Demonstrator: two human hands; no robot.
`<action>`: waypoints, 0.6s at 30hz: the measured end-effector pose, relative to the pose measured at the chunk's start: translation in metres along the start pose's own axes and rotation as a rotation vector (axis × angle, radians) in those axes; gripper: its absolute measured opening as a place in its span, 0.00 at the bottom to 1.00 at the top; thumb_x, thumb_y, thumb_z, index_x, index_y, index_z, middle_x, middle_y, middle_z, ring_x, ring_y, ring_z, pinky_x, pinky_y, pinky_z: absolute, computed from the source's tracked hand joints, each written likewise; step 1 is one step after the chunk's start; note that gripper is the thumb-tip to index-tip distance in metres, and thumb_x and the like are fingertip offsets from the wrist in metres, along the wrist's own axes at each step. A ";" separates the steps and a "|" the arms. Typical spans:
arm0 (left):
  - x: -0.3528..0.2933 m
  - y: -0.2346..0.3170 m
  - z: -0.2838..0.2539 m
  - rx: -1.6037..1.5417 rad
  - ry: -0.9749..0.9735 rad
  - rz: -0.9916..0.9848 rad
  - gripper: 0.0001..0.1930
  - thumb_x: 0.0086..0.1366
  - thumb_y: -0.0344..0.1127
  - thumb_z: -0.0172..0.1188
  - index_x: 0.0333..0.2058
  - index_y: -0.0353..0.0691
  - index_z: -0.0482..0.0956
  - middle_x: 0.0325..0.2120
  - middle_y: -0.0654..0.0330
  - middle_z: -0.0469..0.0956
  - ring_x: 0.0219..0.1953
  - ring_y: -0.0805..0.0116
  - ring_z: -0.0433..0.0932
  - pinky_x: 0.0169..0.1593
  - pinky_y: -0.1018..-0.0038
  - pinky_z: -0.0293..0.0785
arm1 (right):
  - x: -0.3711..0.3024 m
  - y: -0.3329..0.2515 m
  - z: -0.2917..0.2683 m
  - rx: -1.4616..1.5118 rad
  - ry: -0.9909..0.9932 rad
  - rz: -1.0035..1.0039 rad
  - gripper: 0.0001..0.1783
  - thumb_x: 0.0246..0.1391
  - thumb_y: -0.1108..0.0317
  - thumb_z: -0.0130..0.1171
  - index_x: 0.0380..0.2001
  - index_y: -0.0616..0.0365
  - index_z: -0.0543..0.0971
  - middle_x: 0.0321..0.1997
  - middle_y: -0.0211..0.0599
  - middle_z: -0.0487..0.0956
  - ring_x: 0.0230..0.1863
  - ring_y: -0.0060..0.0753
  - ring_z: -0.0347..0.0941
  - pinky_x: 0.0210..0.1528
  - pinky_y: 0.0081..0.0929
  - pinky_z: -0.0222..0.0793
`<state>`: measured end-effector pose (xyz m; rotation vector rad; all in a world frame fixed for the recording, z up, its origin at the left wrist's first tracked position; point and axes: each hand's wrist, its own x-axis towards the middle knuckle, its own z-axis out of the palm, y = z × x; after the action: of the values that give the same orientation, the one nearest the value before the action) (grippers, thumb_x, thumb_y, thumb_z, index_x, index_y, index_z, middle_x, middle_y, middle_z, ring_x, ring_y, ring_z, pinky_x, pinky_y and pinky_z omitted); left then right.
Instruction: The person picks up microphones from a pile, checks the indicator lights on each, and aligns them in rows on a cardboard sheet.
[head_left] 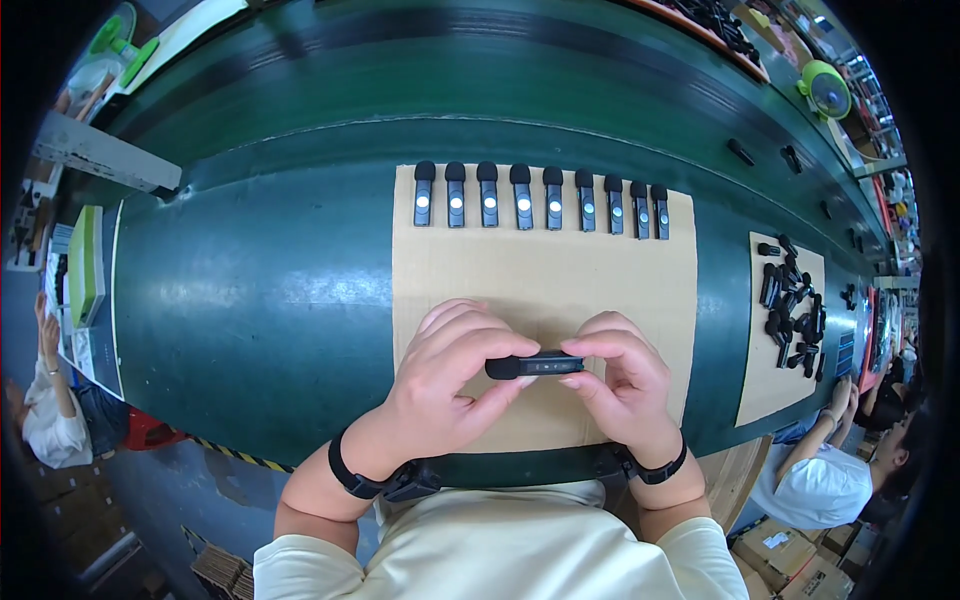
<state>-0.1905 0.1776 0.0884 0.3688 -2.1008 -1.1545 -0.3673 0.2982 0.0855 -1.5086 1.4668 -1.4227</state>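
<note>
Between my two hands lies a small black wireless microphone [547, 365], level and just above a tan cardboard sheet [545, 270]. My left hand [448, 372] pinches it by the dark foam-tipped end. The thumb and fingertips of my right hand [626, 377] close on its opposite end. Small marks show on the side facing up. Along the far edge of the sheet stand several like microphones [488, 195] in a row, foam heads pointing away from me, each with a pale round spot on its body.
A loose pile of black microphones [790, 305] covers another cardboard piece [760, 390] at the right. The green table [250, 300] runs past both sides; more small black pieces [741, 152] lie farther back. A metal post [110, 155] stands at left. Other people [815, 487] sit nearby.
</note>
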 end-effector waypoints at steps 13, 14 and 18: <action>-0.002 -0.004 0.007 0.110 -0.060 -0.024 0.14 0.47 0.27 0.69 0.35 0.40 0.78 0.38 0.59 0.77 0.42 0.56 0.75 0.55 0.60 0.67 | 0.006 -0.004 0.009 -0.035 -0.014 -0.110 0.14 0.49 0.77 0.66 0.39 0.61 0.77 0.41 0.40 0.74 0.42 0.33 0.71 0.45 0.25 0.68; -0.002 -0.006 0.008 0.107 -0.062 -0.019 0.14 0.47 0.27 0.69 0.35 0.40 0.78 0.38 0.59 0.77 0.42 0.56 0.75 0.55 0.60 0.67 | 0.007 -0.004 0.010 -0.040 -0.010 -0.108 0.14 0.48 0.77 0.66 0.39 0.61 0.77 0.41 0.40 0.75 0.42 0.34 0.72 0.46 0.26 0.69; -0.001 -0.009 0.008 0.115 -0.108 -0.034 0.18 0.46 0.30 0.70 0.37 0.40 0.77 0.41 0.58 0.75 0.46 0.54 0.73 0.56 0.60 0.66 | 0.009 -0.005 0.005 -0.136 -0.018 -0.120 0.15 0.48 0.78 0.66 0.40 0.61 0.77 0.41 0.42 0.79 0.43 0.36 0.75 0.47 0.29 0.71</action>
<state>-0.1954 0.1781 0.0778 0.4049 -2.2696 -1.0971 -0.3625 0.2892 0.0916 -1.7142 1.5104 -1.3977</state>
